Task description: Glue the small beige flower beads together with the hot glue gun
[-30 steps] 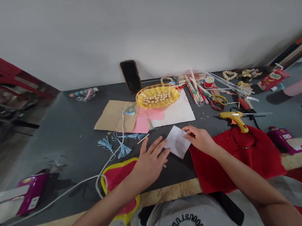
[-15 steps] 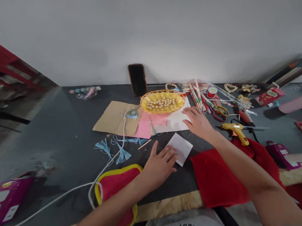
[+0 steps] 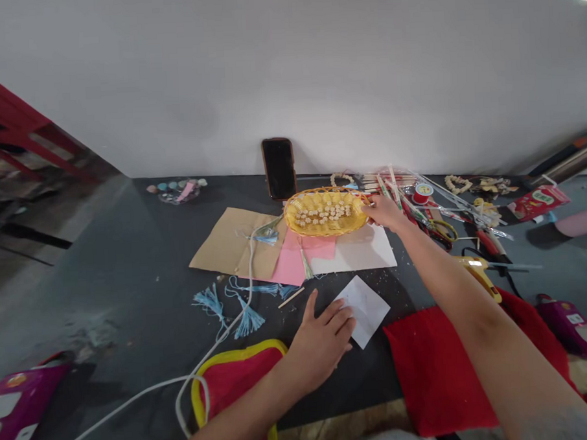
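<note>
A yellow woven basket (image 3: 294, 228) with small pale flower-like pieces (image 3: 323, 213) in it sits over the far edge of pink paper (image 3: 286, 270) and white paper (image 3: 367, 254). My right hand (image 3: 384, 211) has its fingers closed on the basket's right rim; the thumb and fingertips are partly hidden there. Nearer to me lies a small white paper square (image 3: 370, 312), turned like a diamond. Across its left corner rests my left hand (image 3: 323, 339), fingers spread and palm down. A thin wooden stick (image 3: 292, 298) and blue tassels (image 3: 249, 320) lie left of it.
Brown paper (image 3: 231, 245), a propped phone (image 3: 279, 169) and a white cable (image 3: 252, 274) are beyond and left. Scissors (image 3: 442, 230), a thread spool (image 3: 423, 193) and a yellow glue gun (image 3: 478, 275) lie right. Red cloth (image 3: 440, 363) covers the near right edge.
My right hand has moved forward from above the white paper to the basket's right rim and closed on it. My left hand stays on the paper square. The view has shifted slightly.
</note>
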A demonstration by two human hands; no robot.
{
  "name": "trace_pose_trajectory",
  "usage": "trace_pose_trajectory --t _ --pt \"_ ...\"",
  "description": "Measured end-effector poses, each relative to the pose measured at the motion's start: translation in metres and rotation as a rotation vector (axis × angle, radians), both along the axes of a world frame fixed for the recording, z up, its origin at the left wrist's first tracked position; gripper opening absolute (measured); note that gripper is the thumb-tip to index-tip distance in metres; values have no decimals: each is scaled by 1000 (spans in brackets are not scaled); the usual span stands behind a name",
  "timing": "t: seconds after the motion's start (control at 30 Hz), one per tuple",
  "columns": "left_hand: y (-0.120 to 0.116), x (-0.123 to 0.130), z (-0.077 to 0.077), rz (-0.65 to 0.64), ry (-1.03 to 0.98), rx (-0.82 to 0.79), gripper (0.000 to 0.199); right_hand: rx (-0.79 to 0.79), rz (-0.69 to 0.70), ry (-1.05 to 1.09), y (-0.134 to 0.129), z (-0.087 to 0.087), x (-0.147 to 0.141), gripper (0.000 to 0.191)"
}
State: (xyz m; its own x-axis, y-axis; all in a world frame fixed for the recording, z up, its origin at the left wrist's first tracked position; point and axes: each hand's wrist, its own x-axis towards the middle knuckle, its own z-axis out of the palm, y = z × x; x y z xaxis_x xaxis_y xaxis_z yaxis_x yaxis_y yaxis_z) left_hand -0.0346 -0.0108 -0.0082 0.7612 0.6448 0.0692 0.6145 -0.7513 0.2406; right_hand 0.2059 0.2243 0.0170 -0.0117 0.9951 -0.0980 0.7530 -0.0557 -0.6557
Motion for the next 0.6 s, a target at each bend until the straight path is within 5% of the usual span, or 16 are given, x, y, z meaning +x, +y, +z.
trace_pose_trajectory --t 0.37,0.6 --pt "0 2 8 42 -98 65 33 77 -31 363 -70 -14 22 22" --pt "16 -11 27 290 -217 194 39 132 -63 371 -113 -12 38 25"
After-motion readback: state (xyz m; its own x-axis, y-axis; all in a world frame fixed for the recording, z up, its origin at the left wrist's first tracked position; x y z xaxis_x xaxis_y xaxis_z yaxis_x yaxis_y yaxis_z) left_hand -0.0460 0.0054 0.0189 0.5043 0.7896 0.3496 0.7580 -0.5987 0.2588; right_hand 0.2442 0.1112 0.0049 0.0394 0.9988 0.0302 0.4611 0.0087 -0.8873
